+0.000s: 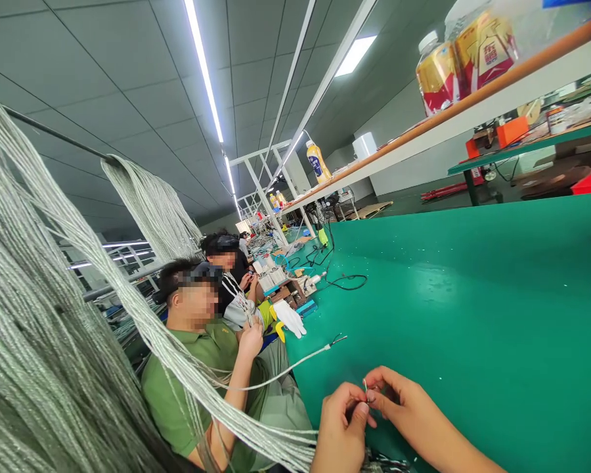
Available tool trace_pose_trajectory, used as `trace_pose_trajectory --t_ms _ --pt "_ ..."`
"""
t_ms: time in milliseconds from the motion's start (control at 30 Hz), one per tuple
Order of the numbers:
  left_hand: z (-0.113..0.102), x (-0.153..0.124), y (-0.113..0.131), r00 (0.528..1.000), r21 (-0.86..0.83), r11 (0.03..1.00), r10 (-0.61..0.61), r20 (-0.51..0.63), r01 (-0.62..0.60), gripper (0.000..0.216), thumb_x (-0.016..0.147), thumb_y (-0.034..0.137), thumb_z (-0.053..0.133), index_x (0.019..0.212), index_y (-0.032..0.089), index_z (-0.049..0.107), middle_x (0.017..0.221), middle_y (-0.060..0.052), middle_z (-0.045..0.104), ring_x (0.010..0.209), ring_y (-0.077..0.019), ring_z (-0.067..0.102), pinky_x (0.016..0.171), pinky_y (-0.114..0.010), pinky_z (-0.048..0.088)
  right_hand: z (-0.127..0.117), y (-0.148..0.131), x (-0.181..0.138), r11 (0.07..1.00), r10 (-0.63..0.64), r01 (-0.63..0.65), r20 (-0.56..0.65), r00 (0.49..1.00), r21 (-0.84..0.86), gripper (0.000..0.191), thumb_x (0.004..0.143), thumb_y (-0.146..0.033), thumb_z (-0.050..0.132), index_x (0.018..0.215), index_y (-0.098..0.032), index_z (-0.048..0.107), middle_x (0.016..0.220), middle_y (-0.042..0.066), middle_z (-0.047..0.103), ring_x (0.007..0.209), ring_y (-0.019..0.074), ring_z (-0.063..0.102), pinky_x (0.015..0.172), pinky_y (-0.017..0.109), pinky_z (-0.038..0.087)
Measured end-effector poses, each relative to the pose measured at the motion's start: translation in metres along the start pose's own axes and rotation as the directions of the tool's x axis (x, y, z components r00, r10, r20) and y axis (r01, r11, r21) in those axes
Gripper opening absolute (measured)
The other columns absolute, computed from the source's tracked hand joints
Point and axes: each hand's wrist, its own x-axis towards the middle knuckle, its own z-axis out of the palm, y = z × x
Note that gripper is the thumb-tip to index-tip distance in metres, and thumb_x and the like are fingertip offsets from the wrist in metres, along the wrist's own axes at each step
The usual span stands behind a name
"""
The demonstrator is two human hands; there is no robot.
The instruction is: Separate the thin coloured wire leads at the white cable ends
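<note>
My left hand point(342, 427) is closed in a pinch low in the view, over the green table's near edge. My right hand point(398, 397) meets it fingertip to fingertip. Between the fingertips a short, thin white wire end point(365, 384) sticks up; the rest of the wire is hidden by my fingers. A thick bundle of silvery braided cables point(256, 427) runs from the left to behind my left hand. Stripped cable ends point(387, 464) show below my hands. One separate cable point(295, 363) reaches over the table edge with its dark inner wires bare.
On my left sits a co-worker in a green shirt point(211, 355), hands on cables; another person sits beyond. The green table point(448, 315) carries a white glove point(289, 318), a bench device point(295, 289) and a black cord point(347, 284). Bottles point(438, 75) stand on the shelf above.
</note>
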Motion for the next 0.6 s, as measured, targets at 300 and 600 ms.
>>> trace_pose_trajectory --t_ms 300,600 --pt "-0.002 -0.004 0.022 0.998 0.004 1.000 -0.003 -0.068 0.004 0.024 0.092 0.040 0.054 0.089 0.016 0.059 0.084 -0.003 0.064 0.079 -0.0148 0.053 0.070 -0.026 0.038 -0.002 0.000 -0.001 0.998 0.012 -0.010 0.032 0.999 -0.064 0.025 0.083 -0.043 0.055 0.077 -0.021 0.066 0.071 0.000 0.062 0.069 0.0170 0.051 0.064 0.029 0.037" --pt "-0.004 0.000 0.027 0.999 0.088 0.996 0.008 -0.042 -0.005 0.036 0.095 0.046 0.045 0.077 0.017 0.057 0.070 0.002 0.052 0.068 -0.0123 0.044 0.063 -0.025 0.031 -0.003 -0.008 -0.004 0.985 -0.027 0.018 -0.053 0.998 -0.171 0.020 0.080 -0.036 0.054 0.077 -0.020 0.066 0.072 0.001 0.065 0.068 0.0172 0.054 0.064 0.029 0.040"
